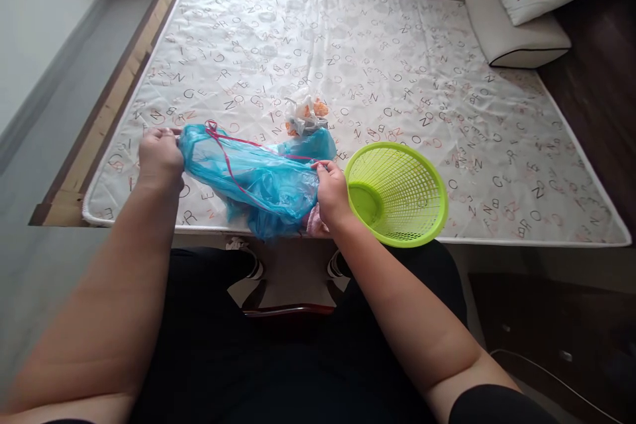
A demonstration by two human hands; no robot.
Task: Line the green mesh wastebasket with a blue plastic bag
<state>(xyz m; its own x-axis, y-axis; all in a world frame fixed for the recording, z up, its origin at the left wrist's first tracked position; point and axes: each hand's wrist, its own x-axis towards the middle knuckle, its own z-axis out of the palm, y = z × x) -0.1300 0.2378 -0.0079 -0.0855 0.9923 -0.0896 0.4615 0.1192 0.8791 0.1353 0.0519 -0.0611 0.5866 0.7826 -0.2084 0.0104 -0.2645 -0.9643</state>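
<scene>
We hold the blue bag over the near edge of the mattress – left hand pinching one end, right hand the other – seemingly to keep it stretched, green basket just beside.

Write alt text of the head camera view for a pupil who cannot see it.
A person's left hand and right hand hold a translucent blue plastic bag with a red drawstring between them, at the near edge of a white, letter-patterned mattress. A round lime-green mesh basket sits beside the right hand.
</scene>
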